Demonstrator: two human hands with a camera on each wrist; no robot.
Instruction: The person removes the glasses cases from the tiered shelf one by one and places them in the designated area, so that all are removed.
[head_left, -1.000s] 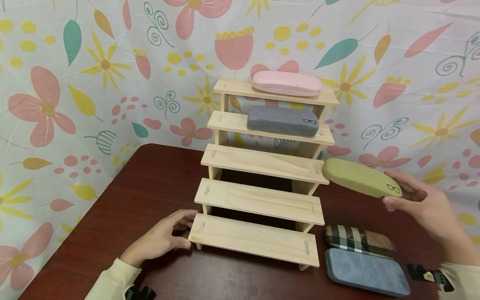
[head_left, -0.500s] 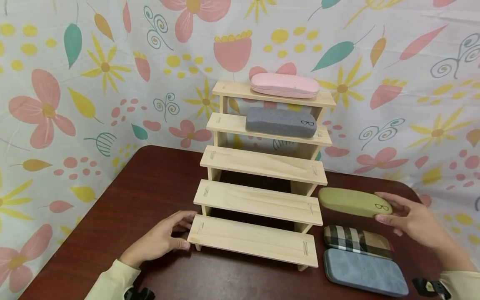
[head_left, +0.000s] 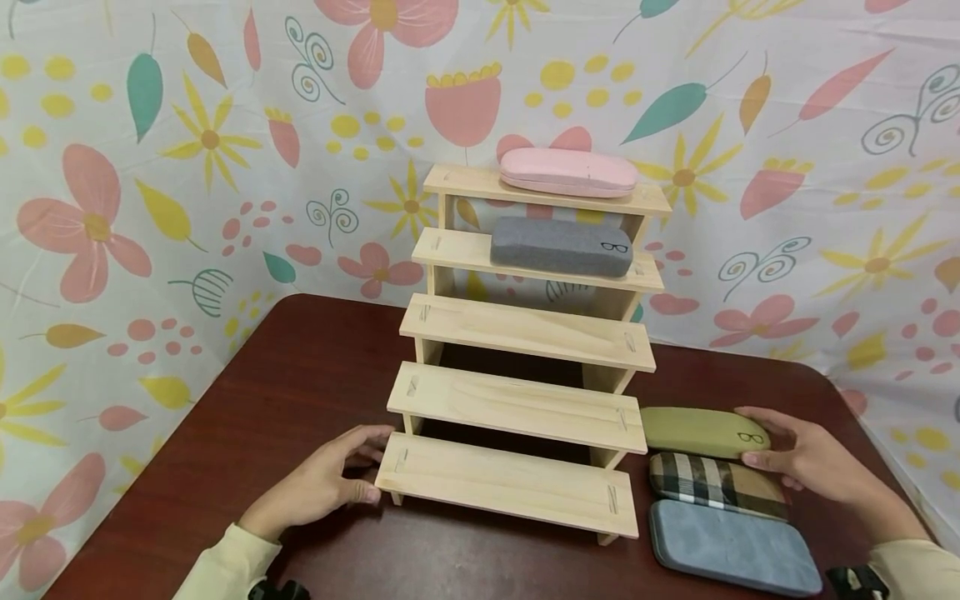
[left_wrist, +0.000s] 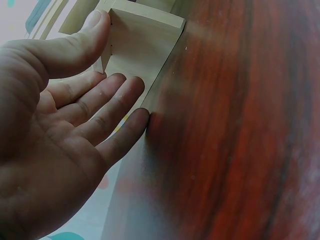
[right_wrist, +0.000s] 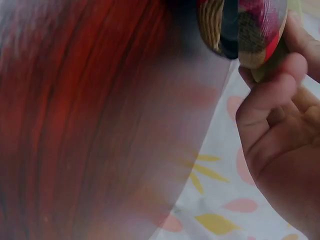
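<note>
My right hand (head_left: 813, 457) pinches the right end of an olive-green glasses case (head_left: 693, 431) with a small glasses print. That case lies low beside the wooden tiered stand (head_left: 517, 400), just behind a plaid glasses case (head_left: 712, 483). Only a sliver of the green case (right_wrist: 272, 67) shows past the plaid one in the right wrist view. At the left end of the stand's lowest step, my left hand (head_left: 322, 482) rests with thumb and fingertips at the board's edge. Its fingers (left_wrist: 107, 115) are loosely extended in the left wrist view.
A blue glasses case (head_left: 735, 546) lies in front of the plaid one on the dark red table (head_left: 300, 367). On the stand's top step sits a pink case (head_left: 567, 172), with a grey case (head_left: 561, 247) one step lower. A floral cloth (head_left: 247, 208) hangs behind.
My right hand has brought the green glasses case down from beside the third step to behind the plaid case, slightly leftward. My left hand stays at the stand's end.
</note>
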